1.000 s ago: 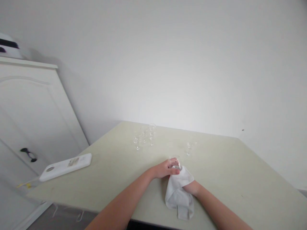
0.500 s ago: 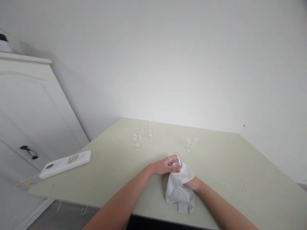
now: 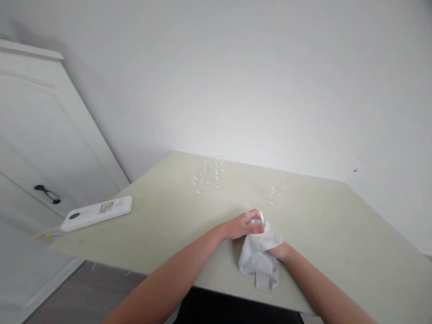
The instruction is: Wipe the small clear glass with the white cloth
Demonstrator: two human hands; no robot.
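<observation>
My left hand [image 3: 243,226] is wrapped around a small clear glass [image 3: 255,216] above the pale green table [image 3: 162,234]. A white cloth [image 3: 260,257] covers my right hand [image 3: 282,252], which presses the cloth against the glass from below; its fingers are hidden in the fabric. The cloth's loose end hangs down toward the table's near edge.
Three small stemmed glasses [image 3: 207,173] stand grouped at the table's far side, and a lone one [image 3: 275,193] stands to their right. A white cutting board [image 3: 97,212] lies on the left corner. A white cabinet [image 3: 40,148] with a dark handle stands at left.
The view has shifted, so everything sits slightly higher and to the right in the picture. Both hands keep the same hold on the glass and cloth.
</observation>
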